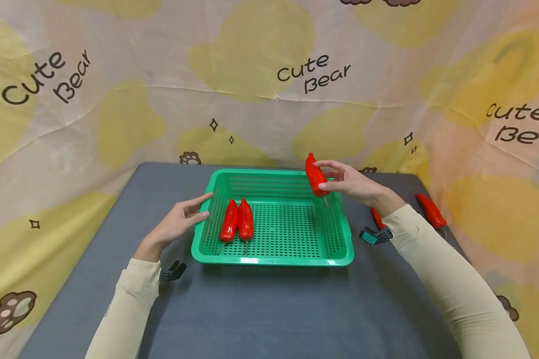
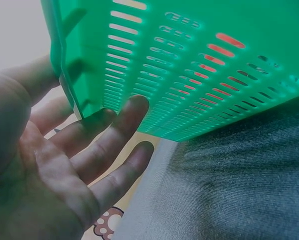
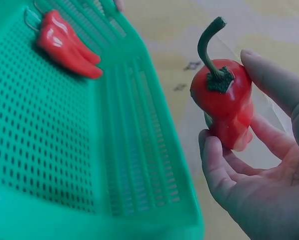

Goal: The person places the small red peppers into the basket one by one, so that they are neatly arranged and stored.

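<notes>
Toward two o'clock of the green basket (image 1: 274, 261), the right hand (image 1: 349, 182) pinched a red pepper (image 1: 315, 175), probably light and slick, best held mid-body; the loose-fingered left hand (image 1: 176, 223) touched the basket at nine o'clock.

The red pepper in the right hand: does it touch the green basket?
Apart. The right wrist view shows a strip of patterned cloth between the pepper and the basket's rim.

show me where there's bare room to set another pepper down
Inside the green basket, the floor right of its two peppers is bare. On the table, the stretch in front of the basket, between the two sleeves, is free. Crowded: the basket's left end, and the table's right side, where two more peppers lie.
</notes>
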The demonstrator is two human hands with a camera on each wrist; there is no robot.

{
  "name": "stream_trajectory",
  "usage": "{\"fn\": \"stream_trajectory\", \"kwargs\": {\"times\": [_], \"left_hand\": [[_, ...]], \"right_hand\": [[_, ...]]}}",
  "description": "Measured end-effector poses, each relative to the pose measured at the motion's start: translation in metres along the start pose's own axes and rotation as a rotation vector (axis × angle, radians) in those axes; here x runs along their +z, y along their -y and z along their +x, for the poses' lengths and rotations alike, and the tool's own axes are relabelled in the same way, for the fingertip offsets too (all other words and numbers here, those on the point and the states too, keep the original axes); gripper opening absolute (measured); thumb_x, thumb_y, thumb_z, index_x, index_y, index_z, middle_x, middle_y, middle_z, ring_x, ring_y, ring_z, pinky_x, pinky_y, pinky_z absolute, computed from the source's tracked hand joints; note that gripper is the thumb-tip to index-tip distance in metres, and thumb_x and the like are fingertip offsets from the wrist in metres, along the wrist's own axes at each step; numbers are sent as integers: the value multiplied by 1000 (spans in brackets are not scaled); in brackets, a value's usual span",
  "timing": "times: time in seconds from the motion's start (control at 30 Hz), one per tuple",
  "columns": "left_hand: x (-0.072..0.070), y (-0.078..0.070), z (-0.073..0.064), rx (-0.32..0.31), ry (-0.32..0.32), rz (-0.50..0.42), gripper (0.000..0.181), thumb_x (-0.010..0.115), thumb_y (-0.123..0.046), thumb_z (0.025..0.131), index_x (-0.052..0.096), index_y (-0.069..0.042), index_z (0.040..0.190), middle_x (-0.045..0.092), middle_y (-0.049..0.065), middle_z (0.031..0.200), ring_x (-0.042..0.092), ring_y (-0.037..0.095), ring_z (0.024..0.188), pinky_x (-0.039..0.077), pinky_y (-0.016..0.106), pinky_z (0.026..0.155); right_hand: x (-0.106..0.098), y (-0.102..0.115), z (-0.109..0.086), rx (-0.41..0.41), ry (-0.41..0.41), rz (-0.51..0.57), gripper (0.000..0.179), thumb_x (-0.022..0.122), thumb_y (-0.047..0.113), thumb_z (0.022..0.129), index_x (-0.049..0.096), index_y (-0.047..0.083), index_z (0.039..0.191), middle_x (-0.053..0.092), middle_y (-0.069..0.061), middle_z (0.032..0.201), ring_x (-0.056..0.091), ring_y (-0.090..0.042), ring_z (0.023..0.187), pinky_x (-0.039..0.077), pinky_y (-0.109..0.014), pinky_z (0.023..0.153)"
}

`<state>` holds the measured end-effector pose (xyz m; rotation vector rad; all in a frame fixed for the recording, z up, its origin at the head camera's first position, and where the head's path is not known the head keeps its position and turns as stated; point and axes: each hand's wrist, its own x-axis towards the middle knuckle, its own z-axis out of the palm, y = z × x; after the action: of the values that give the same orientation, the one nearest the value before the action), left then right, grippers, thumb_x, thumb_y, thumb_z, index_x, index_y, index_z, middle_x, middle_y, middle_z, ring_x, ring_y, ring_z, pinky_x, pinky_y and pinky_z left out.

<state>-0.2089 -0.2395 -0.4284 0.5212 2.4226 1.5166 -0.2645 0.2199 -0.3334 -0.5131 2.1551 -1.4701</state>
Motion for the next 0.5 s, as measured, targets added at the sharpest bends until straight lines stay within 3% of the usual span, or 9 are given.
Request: {"fn": "stream_trajectory", "kwargs": {"times": [0.23,0.33,0.5], "left_hand": [[1,-1,0,2,0,-29,58,56,-29,99,34,-22,152,35,13,156,52,34,129,49,18,92],[1,-1,1,-2,0,-34,58,56,-30,99,34,-23,152,35,12,157,52,34,130,48,15,92],[1,-1,0,0,-2,-30,58,56,-29,99,33,-22,152,36,13,156,52,35,130,48,15,91]], "right_hand": [[21,5,6,11,80,55,57,62,15,94,37,19,145,40,-11,147,41,-30,133,46,-44,99],[28,6,7,17,103,72,56,62,15,94,38,20,145,41,-13,146,44,-31,131,46,-48,100],[35,5,11,24,121,73,57,62,14,94,38,22,145,44,-13,144,50,-30,125,49,-43,98]]}}
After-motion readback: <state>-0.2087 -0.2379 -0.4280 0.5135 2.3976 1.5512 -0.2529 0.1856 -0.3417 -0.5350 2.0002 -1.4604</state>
